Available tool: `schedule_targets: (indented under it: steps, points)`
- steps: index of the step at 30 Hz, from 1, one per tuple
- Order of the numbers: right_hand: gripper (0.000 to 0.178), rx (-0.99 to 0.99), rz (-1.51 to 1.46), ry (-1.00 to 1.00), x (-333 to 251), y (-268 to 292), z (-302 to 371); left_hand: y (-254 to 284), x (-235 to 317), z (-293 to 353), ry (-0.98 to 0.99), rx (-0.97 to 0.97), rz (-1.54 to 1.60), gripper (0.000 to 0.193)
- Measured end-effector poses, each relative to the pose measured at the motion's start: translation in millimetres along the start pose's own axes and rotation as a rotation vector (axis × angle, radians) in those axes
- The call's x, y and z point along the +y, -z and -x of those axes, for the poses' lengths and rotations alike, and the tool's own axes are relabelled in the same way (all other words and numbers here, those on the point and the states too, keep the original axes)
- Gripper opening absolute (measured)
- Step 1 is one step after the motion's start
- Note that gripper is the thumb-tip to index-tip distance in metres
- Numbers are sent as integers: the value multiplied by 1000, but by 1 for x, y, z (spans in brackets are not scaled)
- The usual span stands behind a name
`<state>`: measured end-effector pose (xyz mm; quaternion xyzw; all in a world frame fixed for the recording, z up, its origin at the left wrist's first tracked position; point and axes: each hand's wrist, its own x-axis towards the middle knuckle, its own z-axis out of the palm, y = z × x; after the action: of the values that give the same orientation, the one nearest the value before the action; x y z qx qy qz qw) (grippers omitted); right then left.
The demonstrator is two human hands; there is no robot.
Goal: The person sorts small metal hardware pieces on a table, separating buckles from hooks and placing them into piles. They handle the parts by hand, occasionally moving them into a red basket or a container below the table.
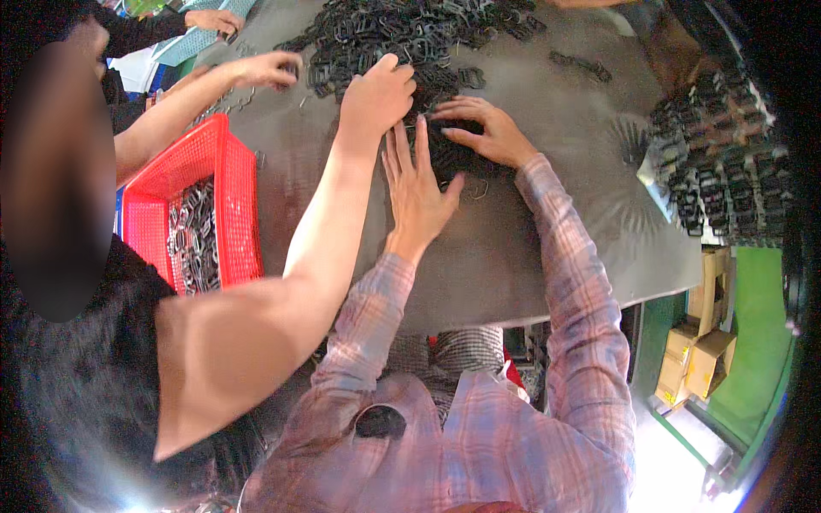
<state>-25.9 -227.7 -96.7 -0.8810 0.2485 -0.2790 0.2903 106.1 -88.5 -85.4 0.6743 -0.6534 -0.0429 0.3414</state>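
Observation:
A heap of black loop-shaped parts, like small buckles or links [376,34], lies across the far part of the grey table [505,282]. My left hand [419,201] reaches to the near edge of this heap, fingers stretched out and thumb apart. To its right, my right hand [492,132] curves beside some dark parts [453,154], its thumb and fingers apart; I see nothing gripped in it. Near my left thumb lies a thin curved piece [479,188]. A co-worker's hand [376,94] reaches over the heap just beyond my left fingers, partly hiding the parts there.
At the left, a red plastic basket [239,205] holds many metal and black loops. The co-worker's other hand [269,70] is blurred beside the heap. Another person's hand [214,21] shows farther off. Black parts hang in rows [727,162] at right, above cardboard boxes [697,355].

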Motion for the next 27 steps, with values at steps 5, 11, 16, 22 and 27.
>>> schedule_targets:
  steps: [5, 11, 16, 22, 27]
  points:
    - [21, 211, -153, -285, -44, 36, 74, 30, -21, 26, -39, -61, 150, 34]
    - [29, 249, 122, -330, -81, 27, 114, 54, -28, 50, 43, 33, 266, 23]
    - [53, 201, 420, -341, -103, -9, 103, 68, -13, 68, -13, 96, -76, 46]
    - [38, 149, 465, -316, -95, -2, 90, 104, -19, 109, 164, -243, 48, 48]
    - [25, 336, 119, -343, -94, 28, 89, 106, -22, 95, 277, -269, 280, 35]
